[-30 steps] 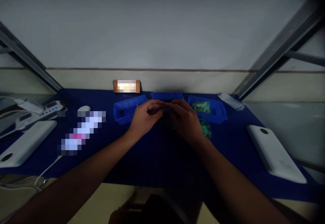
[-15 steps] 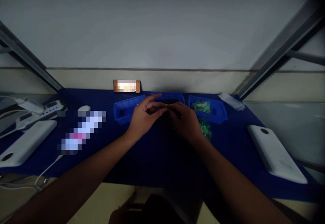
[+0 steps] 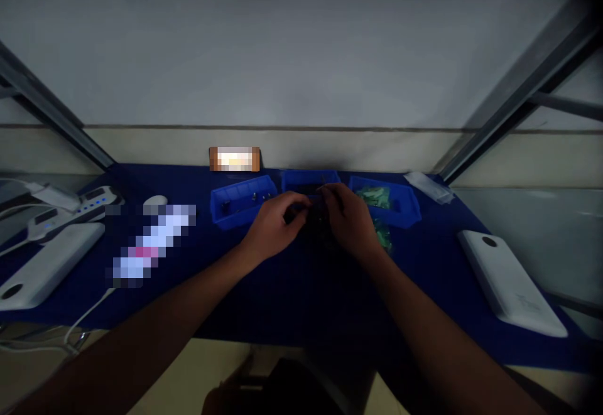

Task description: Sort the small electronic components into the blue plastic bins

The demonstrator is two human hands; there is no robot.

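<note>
My left hand [image 3: 274,225] is closed, its thumb and fingers curled together in a pinch. Close beside it, my right hand [image 3: 349,219] also pinches, fingertips pointing toward the left one. Something small and dark seems to sit between the fingertips, too dim to name. Behind the hands stands a middle blue bin [image 3: 292,180], its contents dark. To the left is another blue bin [image 3: 221,213] with a few small shiny pieces. The right blue bin [image 3: 409,206] holds green pieces [image 3: 375,197]. More green material [image 3: 384,237] lies by my right wrist, partly hidden.
A lit phone [image 3: 234,159] leans against the wall. At left lie a blurred-out screen [image 3: 155,245], a power strip [image 3: 97,201], a white mouse-like object [image 3: 155,204] and a white power bank [image 3: 51,264]. Another white power bank [image 3: 513,283] and clear plastic bags [image 3: 429,188] lie at right.
My left hand's extended fingers have curled in, and its fingertips have come slightly apart from the right hand's. The right hand has shifted up a little. More of the left bin shows.
</note>
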